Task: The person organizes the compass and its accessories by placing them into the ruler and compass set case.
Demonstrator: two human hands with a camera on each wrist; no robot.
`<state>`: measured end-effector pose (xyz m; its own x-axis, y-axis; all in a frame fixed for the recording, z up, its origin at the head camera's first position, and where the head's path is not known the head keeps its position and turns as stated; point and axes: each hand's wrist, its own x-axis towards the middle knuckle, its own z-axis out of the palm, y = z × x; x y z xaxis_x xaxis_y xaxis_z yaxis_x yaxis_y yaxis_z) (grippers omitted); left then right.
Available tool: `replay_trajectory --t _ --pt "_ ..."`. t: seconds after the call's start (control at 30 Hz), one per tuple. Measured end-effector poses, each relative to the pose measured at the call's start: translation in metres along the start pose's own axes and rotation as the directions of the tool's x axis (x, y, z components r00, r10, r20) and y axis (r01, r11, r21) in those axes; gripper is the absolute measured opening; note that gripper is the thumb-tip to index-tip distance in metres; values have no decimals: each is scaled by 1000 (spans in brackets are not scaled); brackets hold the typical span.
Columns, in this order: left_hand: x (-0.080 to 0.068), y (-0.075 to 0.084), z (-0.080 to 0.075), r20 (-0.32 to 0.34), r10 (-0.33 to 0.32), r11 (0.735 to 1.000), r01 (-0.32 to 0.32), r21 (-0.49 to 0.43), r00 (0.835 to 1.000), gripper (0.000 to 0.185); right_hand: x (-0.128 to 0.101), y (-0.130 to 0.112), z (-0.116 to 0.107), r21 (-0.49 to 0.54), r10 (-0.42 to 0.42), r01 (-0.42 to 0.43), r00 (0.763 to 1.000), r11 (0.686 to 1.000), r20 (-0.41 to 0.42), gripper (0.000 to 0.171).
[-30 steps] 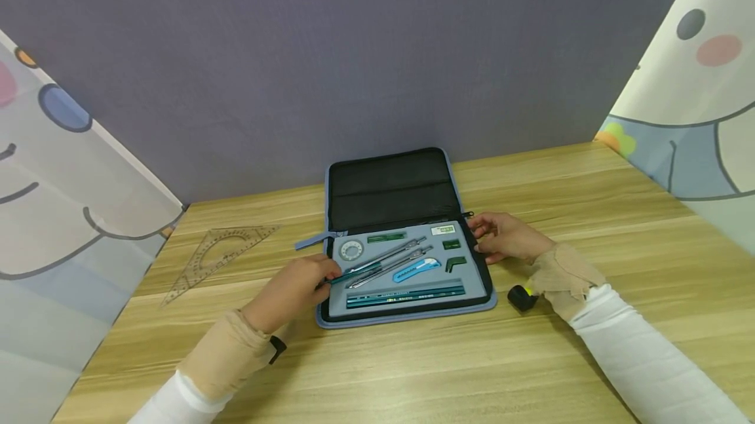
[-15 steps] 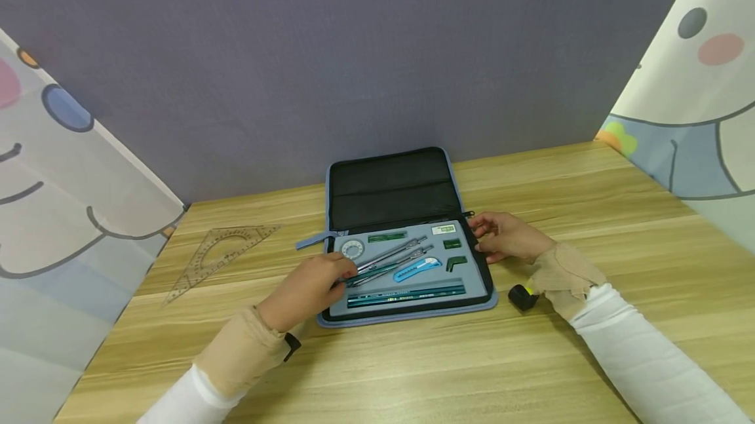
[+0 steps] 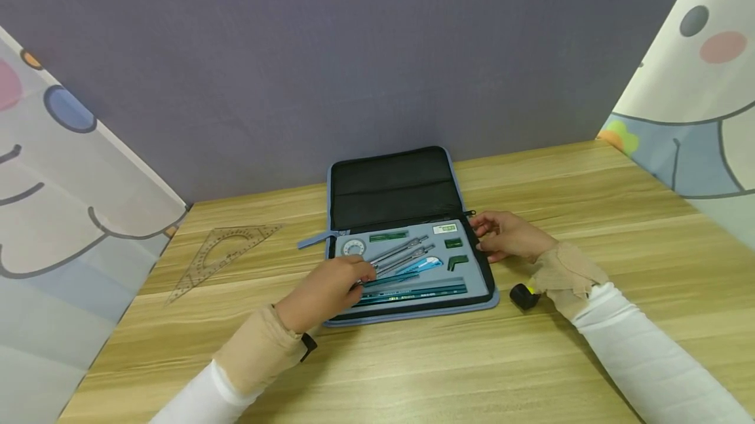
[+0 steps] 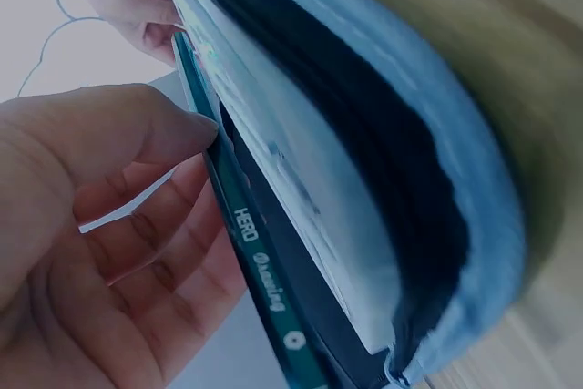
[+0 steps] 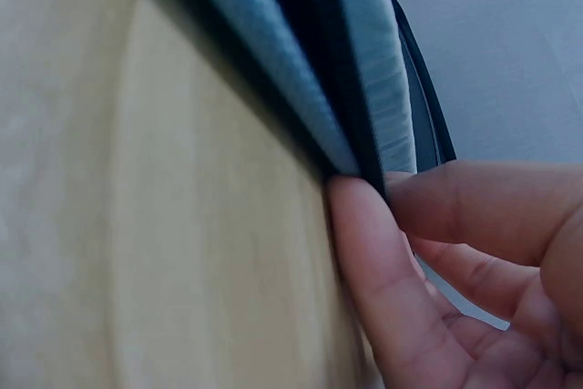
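Observation:
My left hand point(image 3: 327, 289) pinches a dark green drawing pencil point(image 4: 264, 271), marked HERO Drawing, between thumb and fingers. The pencil is held over the left part of an open zip case point(image 3: 389, 191) with a grey foam insert. In the insert lie more green pencils point(image 3: 430, 291), silver compasses point(image 3: 401, 255), a blue utility knife point(image 3: 427, 264), a white tape-like ring point(image 3: 354, 248), a white eraser point(image 3: 445, 229) and small green pieces point(image 3: 457, 262). My right hand point(image 3: 510, 237) pinches the case's right edge between thumb and finger, as the right wrist view shows.
A clear set square point(image 3: 224, 257) with a protractor cutout lies on the wooden table point(image 3: 442, 371) left of the case. A grey partition point(image 3: 377, 63) stands close behind the case. A blue strap point(image 3: 314, 239) sticks out at the case's left.
My left hand has moved right and slightly up with the pencil, which now covers part of the utility knife. The right hand stays at the case's edge.

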<state>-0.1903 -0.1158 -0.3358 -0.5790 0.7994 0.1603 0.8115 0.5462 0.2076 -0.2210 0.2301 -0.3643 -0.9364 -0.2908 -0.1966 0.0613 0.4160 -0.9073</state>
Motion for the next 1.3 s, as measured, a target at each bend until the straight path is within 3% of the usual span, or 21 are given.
replay_trajectory --t 0.33,0.67,1.3 --pt "12 10 9 11 37 998 -37 -50 999 22 1 3 0 8 4 -4 1000 1000 -1 50" --pt "22 15 15 10 69 997 -68 -26 998 20 0 0 1 -2 6 -6 1000 1000 -5 49" --pt "38 25 20 46 54 998 -55 13 997 23 0 0 0 -4 2 -2 1000 1000 -6 50"
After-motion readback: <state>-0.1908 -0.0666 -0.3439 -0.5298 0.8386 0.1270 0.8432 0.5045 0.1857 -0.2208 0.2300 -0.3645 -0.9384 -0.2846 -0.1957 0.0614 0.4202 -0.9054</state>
